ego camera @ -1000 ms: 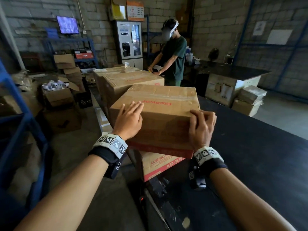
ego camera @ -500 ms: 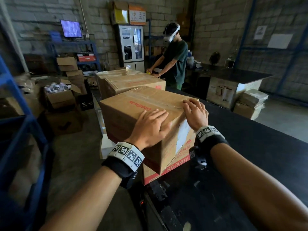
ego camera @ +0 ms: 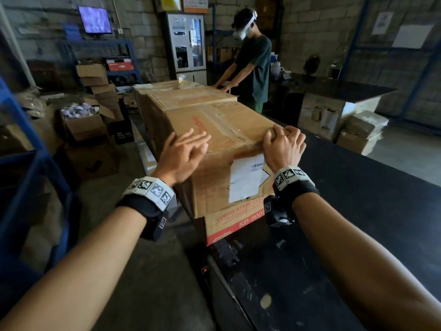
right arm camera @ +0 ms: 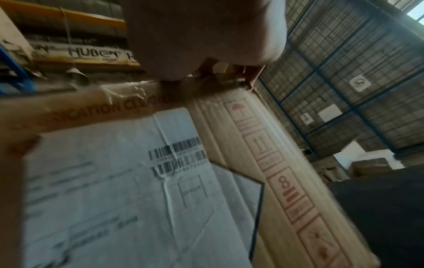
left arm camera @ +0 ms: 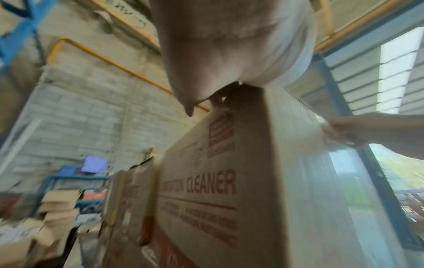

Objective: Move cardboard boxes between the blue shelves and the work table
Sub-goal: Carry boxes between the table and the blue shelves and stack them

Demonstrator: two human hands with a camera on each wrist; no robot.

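A taped brown cardboard box (ego camera: 214,130) lies on a red-printed box (ego camera: 233,220) at the near left edge of the black work table (ego camera: 358,211). A white shipping label faces me on its near end (right arm camera: 114,181). My left hand (ego camera: 183,151) is at the box's near left top edge with its fingers spread and straight. In the left wrist view the heel of that hand (left arm camera: 229,45) touches the box's top corner (left arm camera: 243,101). My right hand (ego camera: 281,142) sits on the near right top corner, fingers curled over the edge.
More cardboard boxes (ego camera: 186,96) line the table's edge behind this stack. Another person (ego camera: 253,68) stands at the far end. The blue shelf frame (ego camera: 28,144) is at my left, with open cartons (ego camera: 86,127) on the floor beyond it.
The top box has swung from crosswise to lengthwise over the lower box. My left hand came off the top face and spread its fingers. My right hand's fingers curled at the near right corner.
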